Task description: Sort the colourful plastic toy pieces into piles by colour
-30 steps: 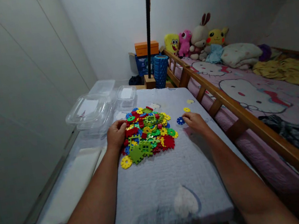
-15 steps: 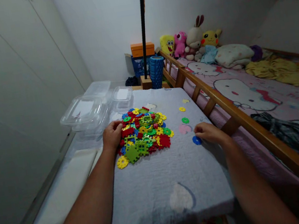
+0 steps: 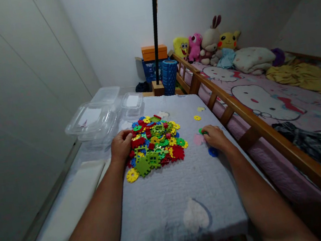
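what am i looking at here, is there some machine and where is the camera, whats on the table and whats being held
There is no machine: these are a person's two bare hands, seen from a camera worn on that person's head, looking forward and down. So the arms reach in from the bottom, as your own would.

On the cloth-covered table lies a pile of colourful plastic pieces, with clear plastic containers behind it to the left. The left hand rests at the pile's left edge. The right hand has its fingertips at a green disc; how firm its grip is cannot be told. A blue disc and a yellow disc lie nearby.
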Demonstrator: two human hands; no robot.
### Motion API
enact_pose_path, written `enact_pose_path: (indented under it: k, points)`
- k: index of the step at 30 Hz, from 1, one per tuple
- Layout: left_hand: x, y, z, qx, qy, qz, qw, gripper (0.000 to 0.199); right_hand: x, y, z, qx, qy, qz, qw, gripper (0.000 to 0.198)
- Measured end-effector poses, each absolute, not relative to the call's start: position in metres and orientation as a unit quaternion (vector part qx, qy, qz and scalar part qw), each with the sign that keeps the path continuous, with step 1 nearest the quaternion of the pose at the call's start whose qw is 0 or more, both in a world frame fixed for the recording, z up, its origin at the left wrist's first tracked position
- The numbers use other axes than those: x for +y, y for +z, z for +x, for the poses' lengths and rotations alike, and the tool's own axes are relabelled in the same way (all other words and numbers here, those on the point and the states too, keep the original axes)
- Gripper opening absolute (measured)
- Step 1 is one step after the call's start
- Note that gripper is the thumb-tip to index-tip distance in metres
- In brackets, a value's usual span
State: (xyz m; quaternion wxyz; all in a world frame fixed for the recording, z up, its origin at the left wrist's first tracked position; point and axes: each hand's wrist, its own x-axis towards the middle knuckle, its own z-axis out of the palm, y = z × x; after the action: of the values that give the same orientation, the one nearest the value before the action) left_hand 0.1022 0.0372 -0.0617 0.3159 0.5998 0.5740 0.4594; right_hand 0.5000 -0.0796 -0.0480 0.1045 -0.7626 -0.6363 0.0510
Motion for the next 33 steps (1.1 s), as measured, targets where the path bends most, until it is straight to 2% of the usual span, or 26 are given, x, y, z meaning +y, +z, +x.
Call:
enact_pose_path:
  k: [9, 15, 23, 29, 33]
  points:
    - [0.036, -0.060, 0.103, 0.575, 0.455, 0.600, 0.320, 0.033, -0.068, -0.050, 0.504, -0.645, 0.029, -0.754, 0.121, 0.030]
    - [0.039, -0.065, 0.101, 0.577, 0.449, 0.605, 0.315, 0.036, -0.033, -0.055, 0.506, -0.629, -0.007, -0.761, 0.156, 0.043]
    - [0.042, -0.068, 0.101, 0.575, 0.453, 0.604, 0.315, 0.034, -0.008, -0.051, 0.500, -0.576, 0.048, -0.811, 0.087, 0.039]
    - [0.039, -0.063, 0.102, 0.572, 0.452, 0.605, 0.321, 0.032, -0.002, -0.050, 0.468, -0.577, 0.023, -0.802, 0.154, 0.039]
    - [0.038, -0.060, 0.103, 0.575, 0.449, 0.602, 0.324, 0.033, 0.010, -0.052, 0.432, -0.635, 0.056, -0.756, 0.147, 0.036]
